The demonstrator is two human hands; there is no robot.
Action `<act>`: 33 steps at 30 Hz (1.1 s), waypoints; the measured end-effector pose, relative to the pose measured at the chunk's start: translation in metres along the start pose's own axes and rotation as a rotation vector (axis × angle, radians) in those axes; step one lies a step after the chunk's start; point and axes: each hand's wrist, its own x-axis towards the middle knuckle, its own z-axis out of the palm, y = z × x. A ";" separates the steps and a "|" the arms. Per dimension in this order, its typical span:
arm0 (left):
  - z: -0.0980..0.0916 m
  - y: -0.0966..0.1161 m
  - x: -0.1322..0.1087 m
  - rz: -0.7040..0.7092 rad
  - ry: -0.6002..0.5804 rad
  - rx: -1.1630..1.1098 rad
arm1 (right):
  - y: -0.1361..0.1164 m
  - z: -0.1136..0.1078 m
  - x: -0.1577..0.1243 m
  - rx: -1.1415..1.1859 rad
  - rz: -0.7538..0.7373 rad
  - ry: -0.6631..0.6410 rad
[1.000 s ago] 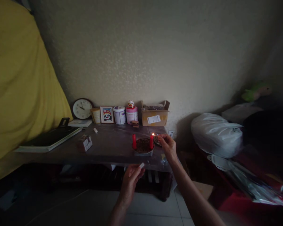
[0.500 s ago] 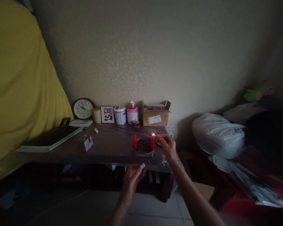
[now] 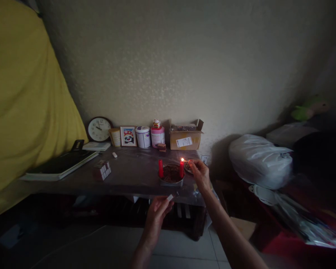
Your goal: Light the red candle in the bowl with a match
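Note:
My right hand (image 3: 199,173) pinches a thin lit match, its flame (image 3: 182,160) right at the top of the right red candle (image 3: 181,169). A second red candle (image 3: 160,169) stands unlit at the left rim of a round bowl of brown ash (image 3: 170,173) on the dark table (image 3: 128,175). My left hand (image 3: 156,215) hovers lower, in front of the table edge, fingers closed on a small white matchbox (image 3: 170,197).
Along the wall stand a clock (image 3: 99,129), a panda picture (image 3: 128,136), two tubs (image 3: 149,136) and an open cardboard box (image 3: 185,137). A small cube-like box (image 3: 102,170) and a black folder (image 3: 58,164) lie left. A white plastic bag (image 3: 260,158) sits right.
Almost nothing has moved; the view shifted slightly right and my right hand keeps the flame at the right candle's top.

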 end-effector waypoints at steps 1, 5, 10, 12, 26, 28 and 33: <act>0.000 0.000 0.000 0.000 -0.002 0.003 | 0.001 0.000 0.000 0.002 0.002 0.001; 0.000 0.000 0.000 0.001 -0.012 0.000 | 0.003 0.000 0.002 0.006 0.005 0.004; 0.000 -0.002 0.001 0.004 -0.013 -0.001 | 0.003 -0.001 0.002 -0.012 0.002 0.003; 0.000 -0.002 0.001 0.009 -0.014 -0.007 | 0.003 -0.001 0.002 -0.024 0.003 0.004; 0.001 0.002 -0.002 0.010 -0.019 -0.005 | -0.006 -0.001 0.000 -0.046 -0.002 0.027; 0.002 0.003 -0.003 0.007 -0.021 -0.007 | -0.006 -0.001 0.001 -0.002 0.015 0.024; 0.001 0.002 -0.001 0.003 -0.003 -0.015 | -0.004 0.000 0.002 0.158 0.071 0.023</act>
